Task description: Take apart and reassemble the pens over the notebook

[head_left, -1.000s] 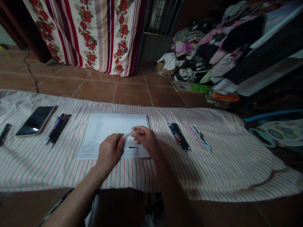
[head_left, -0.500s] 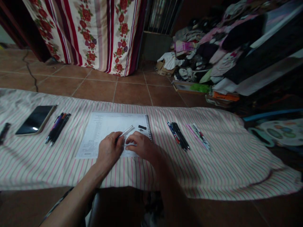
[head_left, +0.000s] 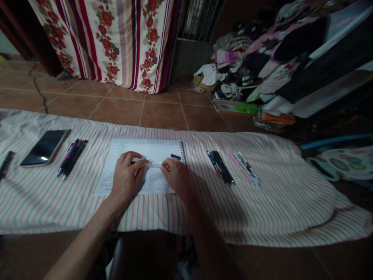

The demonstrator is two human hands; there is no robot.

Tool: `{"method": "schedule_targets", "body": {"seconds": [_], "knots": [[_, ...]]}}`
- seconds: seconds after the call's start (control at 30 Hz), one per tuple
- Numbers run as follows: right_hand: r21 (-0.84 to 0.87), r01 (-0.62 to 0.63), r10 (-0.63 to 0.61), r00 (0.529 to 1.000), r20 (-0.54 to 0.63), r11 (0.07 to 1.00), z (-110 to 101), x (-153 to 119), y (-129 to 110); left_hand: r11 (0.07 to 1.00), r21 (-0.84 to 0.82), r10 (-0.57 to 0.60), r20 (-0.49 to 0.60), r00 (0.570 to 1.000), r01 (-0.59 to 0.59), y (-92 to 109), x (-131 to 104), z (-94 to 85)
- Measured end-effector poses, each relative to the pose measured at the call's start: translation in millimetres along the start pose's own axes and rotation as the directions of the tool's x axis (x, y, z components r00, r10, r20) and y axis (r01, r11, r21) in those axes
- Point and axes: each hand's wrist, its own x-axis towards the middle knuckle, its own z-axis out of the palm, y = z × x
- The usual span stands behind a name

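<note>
Both hands are over a spiral notebook (head_left: 116,155) with a printed and blank page. My left hand (head_left: 128,173) pinches a clear pen barrel (head_left: 154,165), whose dark part shows between the fingers. At the barrel's right end, my right hand (head_left: 175,173) has its thumb and fingertips closed on the tip. A small black cap (head_left: 175,156) lies on the page just above my right hand. Under the hands, faint marks on the paper are too small to make out.
To the left lie several pens (head_left: 71,159), a phone (head_left: 45,147) and a black object (head_left: 6,165). Dark pens (head_left: 220,168) and lighter pens (head_left: 244,168) lie to the right on the striped cloth (head_left: 279,194). Clothes (head_left: 253,66) are piled beyond.
My left hand has shifted left and up, and the barrel has turned nearly level. My right hand, fingers apart before, has closed on the barrel's right end.
</note>
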Motion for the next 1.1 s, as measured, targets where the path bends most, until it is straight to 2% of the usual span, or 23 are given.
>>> {"method": "schedule_targets", "body": {"seconds": [0.1, 0.2, 0.37, 0.47, 0.57, 0.63, 0.73, 1.1], "knots": [[-0.010, -0.021, 0.020, 1.000, -0.012, 1.000, 1.6, 1.2, 0.5, 0.993, -0.052, 0.106, 0.046, 0.993, -0.104, -8.6, -0.7, 0.1], [0.013, -0.016, 0.016, 1.000, -0.014, 1.000, 2.0, 1.2, 0.0, 0.987, -0.109, 0.129, 0.081, 0.988, -0.120, -16.3, -3.9, 3.8], [0.036, -0.023, 0.023, 1.000, -0.015, 0.999, 1.5, 0.3, 0.2, 0.970, -0.241, 0.043, 0.078, 0.996, -0.023, -25.1, -7.4, 6.3], [0.057, -0.010, 0.010, 1.000, -0.001, 0.998, 2.5, -0.1, 0.7, 0.933, -0.347, -0.077, 0.081, 0.994, 0.100, -25.5, -7.0, 3.4], [0.069, 0.012, -0.012, 1.000, 0.011, 0.998, 4.3, -0.2, 0.2, 0.855, -0.443, -0.247, 0.112, 0.962, 0.271, -23.2, -6.1, 1.7], [0.072, 0.023, -0.024, 1.000, 0.013, 0.997, 4.8, -0.1, -0.5, 0.787, -0.511, -0.319, 0.142, 0.937, 0.346, -21.9, -5.9, 2.4], [0.078, 0.019, -0.021, 1.000, 0.017, 0.997, 3.9, 0.0, -1.5, 0.733, -0.584, -0.324, 0.152, 0.934, 0.350, -21.8, -6.5, 4.5], [0.061, 0.007, -0.008, 1.000, 0.016, 0.998, 3.2, 0.4, -1.5, 0.751, -0.576, -0.304, 0.135, 0.943, 0.324, -20.9, -8.0, 5.0]]}}
